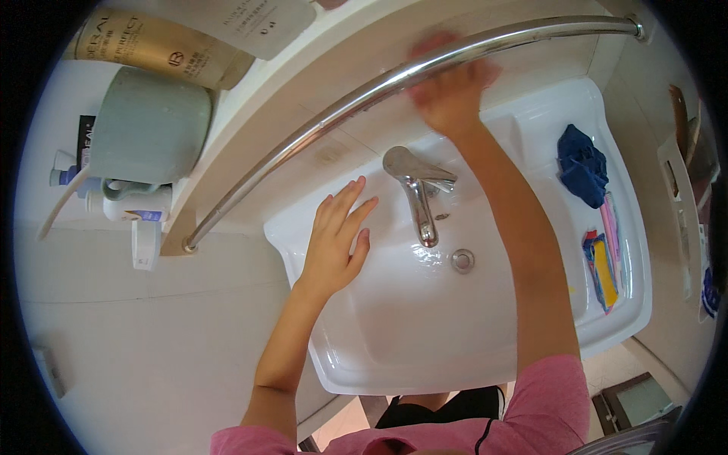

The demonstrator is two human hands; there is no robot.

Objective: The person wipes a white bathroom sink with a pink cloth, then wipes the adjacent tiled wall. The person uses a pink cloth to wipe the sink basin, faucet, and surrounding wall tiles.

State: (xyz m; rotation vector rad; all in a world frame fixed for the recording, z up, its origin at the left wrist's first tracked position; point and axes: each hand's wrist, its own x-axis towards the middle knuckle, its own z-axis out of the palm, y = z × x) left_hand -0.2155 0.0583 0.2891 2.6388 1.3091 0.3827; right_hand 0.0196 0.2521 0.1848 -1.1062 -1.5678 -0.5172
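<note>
Behind the white washbasin (421, 318), my right hand (455, 96) is pressed to a blurred pink-red cloth (435, 42) at the tiled wall, partly behind a curved chrome rail (364, 99). My left hand (338, 239) hovers over the basin's left side, fingers spread and holding nothing. Between my arms stands a chrome faucet (418, 193), with the round drain (463, 261) beside its spout. On the basin's right ledge lie a crumpled dark blue cloth (582, 165), pink toothbrushes (611, 227) and a yellow and blue packet (601, 273).
At upper left, a shelf (227, 108) above the rail holds a pale green mug (151, 128), a gold tube (159, 48), a translucent bottle (261, 23) and small white bottles (139, 205). A white holder (677, 216) hangs on the right wall.
</note>
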